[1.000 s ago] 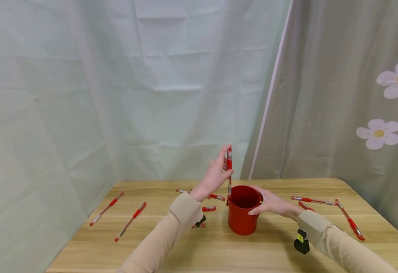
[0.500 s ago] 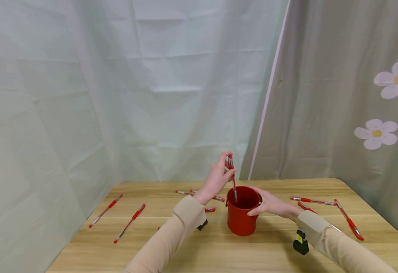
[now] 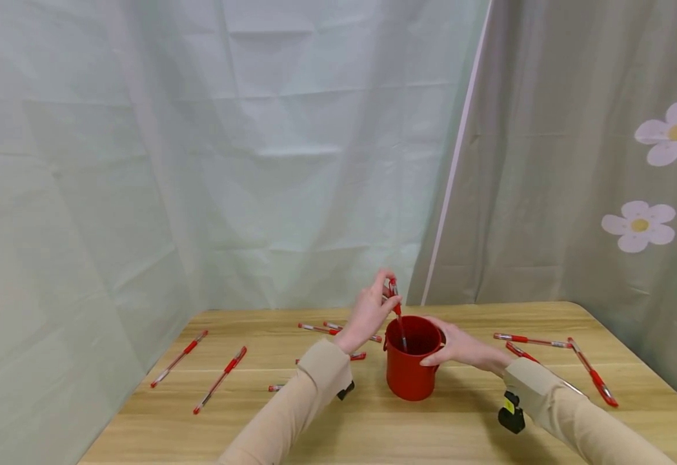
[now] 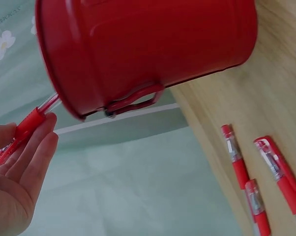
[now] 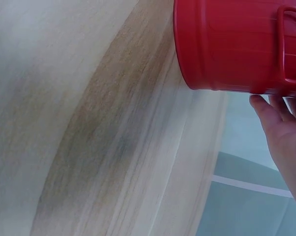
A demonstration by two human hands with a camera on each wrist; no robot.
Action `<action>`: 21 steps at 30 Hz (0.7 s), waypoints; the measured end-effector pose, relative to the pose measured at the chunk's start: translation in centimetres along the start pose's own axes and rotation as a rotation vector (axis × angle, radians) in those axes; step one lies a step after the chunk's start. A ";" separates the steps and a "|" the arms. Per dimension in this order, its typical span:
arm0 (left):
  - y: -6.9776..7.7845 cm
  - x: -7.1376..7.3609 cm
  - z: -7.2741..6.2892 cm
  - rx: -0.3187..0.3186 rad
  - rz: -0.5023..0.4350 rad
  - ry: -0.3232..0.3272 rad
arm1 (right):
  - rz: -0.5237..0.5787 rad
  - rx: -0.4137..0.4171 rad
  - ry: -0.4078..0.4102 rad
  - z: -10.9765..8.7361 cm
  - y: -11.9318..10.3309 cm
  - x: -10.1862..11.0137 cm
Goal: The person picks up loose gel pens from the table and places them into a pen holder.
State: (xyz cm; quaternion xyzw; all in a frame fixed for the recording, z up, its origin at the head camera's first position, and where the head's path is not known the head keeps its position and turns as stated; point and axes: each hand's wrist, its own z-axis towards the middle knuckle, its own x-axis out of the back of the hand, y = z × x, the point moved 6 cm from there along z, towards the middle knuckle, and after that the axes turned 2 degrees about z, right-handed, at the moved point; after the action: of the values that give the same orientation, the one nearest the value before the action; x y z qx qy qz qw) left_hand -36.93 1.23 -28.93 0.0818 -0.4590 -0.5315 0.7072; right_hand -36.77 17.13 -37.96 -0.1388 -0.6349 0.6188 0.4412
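My left hand (image 3: 367, 313) pinches a red gel pen (image 3: 395, 303) between thumb and fingers, over the left side of a red bucket (image 3: 410, 378). The pen stands slightly tilted, its clear lower end inside the bucket. In the left wrist view, the pen's red grip (image 4: 29, 123) lies between thumb and fingers just outside the rim, and a loop handle (image 4: 155, 98) sticks out of the bucket's side. My right hand (image 3: 463, 345) holds the bucket from the right, thumb in front near the rim. Its fingertips (image 5: 260, 102) meet the bucket wall in the right wrist view.
Several red pens lie on the wooden table (image 3: 373, 426): a pen (image 3: 179, 358) and another pen (image 3: 221, 380) at the left, a pen (image 3: 317, 329) behind my left forearm, and a pen (image 3: 594, 372) near the right edge. Curtains (image 3: 292, 194) hang behind the table.
My left hand has come down with the pen, whose lower end moved from the bucket's left rim to inside it. My right hand and the bucket have stayed in place.
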 end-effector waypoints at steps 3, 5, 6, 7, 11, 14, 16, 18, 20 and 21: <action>-0.2 -0.3 -0.2 0.000 -0.012 -0.001 | 0.010 -0.001 0.001 -0.1 0.0 0.0; -0.4 -0.5 -0.3 0.003 -0.014 0.002 | 0.015 -0.003 0.001 -0.1 0.0 0.0; -0.4 -0.5 -0.3 0.008 -0.017 0.000 | 0.017 -0.003 -0.001 -0.1 -0.1 0.0; -0.4 -0.6 -0.4 0.012 -0.015 -0.001 | 0.018 -0.002 -0.003 -0.2 -0.1 0.0; -0.6 -0.9 -0.4 0.023 -0.003 -0.010 | 0.027 0.001 -0.011 -0.3 -0.2 0.0; -0.6 -1.0 -0.5 0.027 -0.002 -0.018 | 0.039 -0.004 -0.010 -0.3 -0.2 0.0; -0.7 -1.1 -0.5 0.029 -0.005 -0.021 | 0.047 -0.019 -0.006 -0.4 0.0 0.1; -0.7 -1.2 -0.6 0.029 -0.008 -0.019 | 0.054 -0.028 -0.003 -0.4 0.2 0.1; -0.7 -1.2 -0.6 0.028 -0.009 -0.011 | 0.060 -0.037 0.000 -0.5 0.3 0.2; -0.8 -1.2 -0.6 0.028 -0.009 -0.007 | 0.063 -0.041 0.000 -0.5 0.3 0.2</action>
State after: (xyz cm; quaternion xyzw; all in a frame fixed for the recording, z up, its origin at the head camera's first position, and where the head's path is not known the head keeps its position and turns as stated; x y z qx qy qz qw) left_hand -37.02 1.70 -30.42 0.0919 -0.4685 -0.5282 0.7022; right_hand -36.64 17.63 -38.28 -0.1677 -0.6427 0.6192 0.4189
